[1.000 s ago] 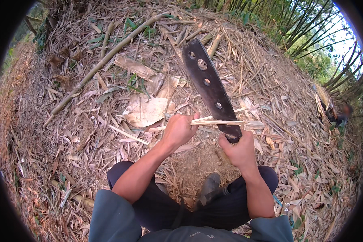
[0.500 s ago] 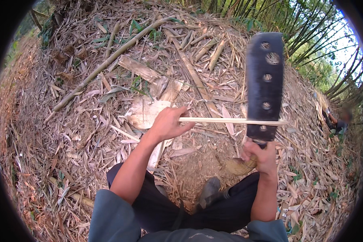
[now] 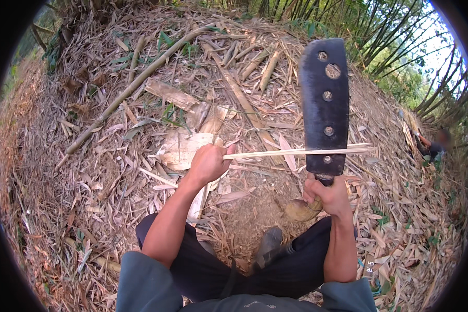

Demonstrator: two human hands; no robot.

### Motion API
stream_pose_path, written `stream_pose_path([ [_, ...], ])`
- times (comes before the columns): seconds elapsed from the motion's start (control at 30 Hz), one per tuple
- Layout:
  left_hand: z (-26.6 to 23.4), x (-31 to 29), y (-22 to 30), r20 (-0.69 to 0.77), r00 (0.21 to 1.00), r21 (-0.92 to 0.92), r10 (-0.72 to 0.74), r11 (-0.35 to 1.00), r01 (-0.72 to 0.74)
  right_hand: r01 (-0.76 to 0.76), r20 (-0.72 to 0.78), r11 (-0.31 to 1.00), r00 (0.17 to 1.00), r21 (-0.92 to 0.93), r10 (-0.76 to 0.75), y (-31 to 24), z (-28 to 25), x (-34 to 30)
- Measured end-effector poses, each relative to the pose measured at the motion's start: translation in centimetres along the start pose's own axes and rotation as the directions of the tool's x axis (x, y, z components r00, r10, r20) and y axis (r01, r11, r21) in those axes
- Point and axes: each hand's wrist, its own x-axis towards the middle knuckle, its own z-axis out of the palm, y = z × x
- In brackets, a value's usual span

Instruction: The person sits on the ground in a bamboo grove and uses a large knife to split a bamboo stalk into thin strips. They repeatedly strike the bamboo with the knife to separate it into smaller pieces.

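The left grip (image 3: 209, 164) pinches the strips (image 3: 265, 154) across the knife (image 3: 325, 112), near its handle (image 3: 299, 210), which the right grip (image 3: 332, 195) clasps. Blade work on the strips seems in hand, calling next for steady tension

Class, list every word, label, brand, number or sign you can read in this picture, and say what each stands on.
Pale marks on a small brownish piece at lower right: too small to read with confidence.
Pale print on the dark shirt, at the lower edge: too blurred to read.
Knife: round holes, no lettering visible.
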Motion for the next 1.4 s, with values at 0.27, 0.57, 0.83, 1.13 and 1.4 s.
stream_pose_path([
  [0.27, 1.2, 0.1, 0.9, -0.014, 1.0, -0.053, -0.007, 0.999, 0.006, -0.009, -0.223, 0.956, 0.973, -0.293, -0.059, -0.7, 0.8, -0.2],
  [0.57, 0.4, 0.5, 1.2, -0.043, 0.998, 0.077, -0.051, 0.996, 0.054, -0.02, -0.323, 0.916, 0.939, -0.401, -0.121, 1.4, -0.8, 0.9],
  [0.83, -0.6, 0.1, 2.3, 0.184, 0.982, -0.022, -0.037, 0.999, 0.042, -0.118, 0.036, 0.975, 0.991, -0.187, 0.127, 1.1, 0.9, 0.4],
  [1.13, 1.7, -0.3, 2.2, 0.248, 0.967, -0.197, -0.067, 0.973, 0.118, -0.038, -0.251, 0.853, 0.962, -0.52, -0.11, 2.6, 2.9, 1.7],
  [1.4, 1.6, -0.8, 3.0, 0.233, 0.965, -0.089, -0.119, 0.986, 0.143, -0.249, 0.004, 0.968, 0.968, -0.025, 0.25, 2.5, 1.8, 2.0],
])
